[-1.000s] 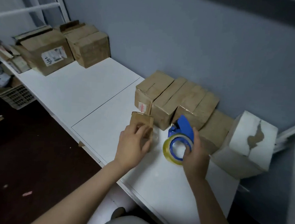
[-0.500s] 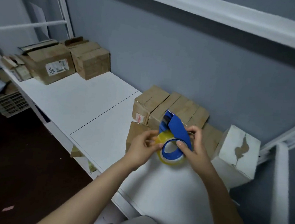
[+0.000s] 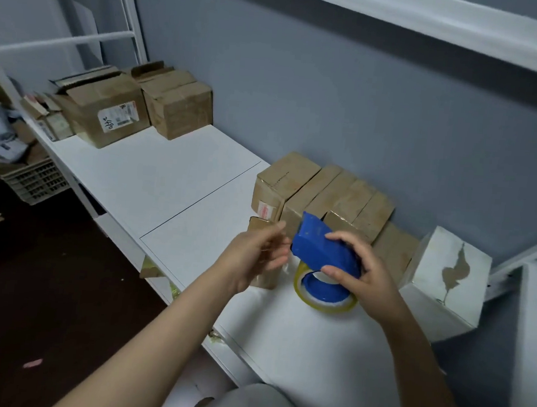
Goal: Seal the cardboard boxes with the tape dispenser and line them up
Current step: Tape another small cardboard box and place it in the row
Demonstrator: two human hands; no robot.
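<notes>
Right hand (image 3: pixel 367 275) grips blue plastic tape dispenser (image 3: pixel 318 245) over white shelf (image 3: pixel 172 179), near right; left hand (image 3: pixel 250 259) hold unclear. Small brown cardboard box (image 3: pixel 258 226) behind it apparently awaits tape; sealed-looking brown box row (image 3: pixel 332 195) lined up beyond.

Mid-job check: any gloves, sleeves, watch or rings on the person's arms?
No. The left hand and right hand are ungloved, with no rings that I can make out. The left forearm and right forearm are uncovered to the frame edge, with no watch or band at either wrist; any sleeve lies out of view.
</notes>
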